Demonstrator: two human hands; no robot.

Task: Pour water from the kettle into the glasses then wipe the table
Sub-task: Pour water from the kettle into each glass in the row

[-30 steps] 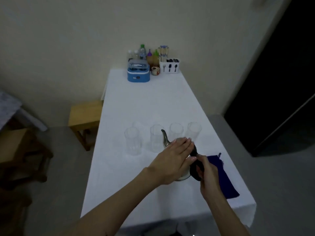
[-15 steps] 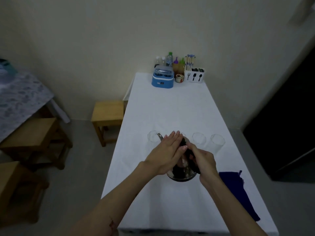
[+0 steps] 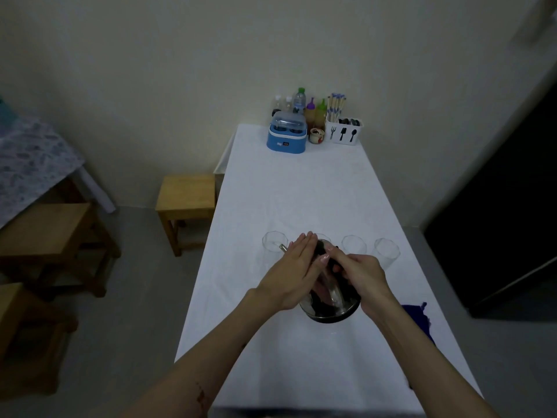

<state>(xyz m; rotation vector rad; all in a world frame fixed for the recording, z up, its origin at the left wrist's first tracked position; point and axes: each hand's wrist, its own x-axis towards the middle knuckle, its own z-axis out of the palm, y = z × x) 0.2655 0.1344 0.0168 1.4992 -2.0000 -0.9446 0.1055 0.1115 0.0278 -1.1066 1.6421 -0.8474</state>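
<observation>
A steel kettle (image 3: 331, 309) with a black handle is held tilted above the white table (image 3: 301, 191), showing its round underside. Its thin spout (image 3: 282, 247) points at the leftmost glass (image 3: 272, 245). My right hand (image 3: 361, 276) grips the handle. My left hand (image 3: 294, 270) lies flat, fingers together, on the kettle's top. Two more clear glasses (image 3: 354, 244) (image 3: 387, 251) stand in the row to the right; another is mostly hidden behind my hands. A dark blue cloth (image 3: 419, 318) lies near the table's right edge, partly behind my right forearm.
At the far end stand a blue container (image 3: 286, 137), several bottles (image 3: 300, 99) and a white cutlery holder (image 3: 345, 131). A wooden stool (image 3: 187, 197) sits left of the table, more wooden furniture (image 3: 45, 233) further left. A dark doorway (image 3: 506, 206) is to the right.
The kettle has been lifted off the table and tipped forward, its spout now at the leftmost glass. Both hands stayed on it. The camera view shifted left and downward.
</observation>
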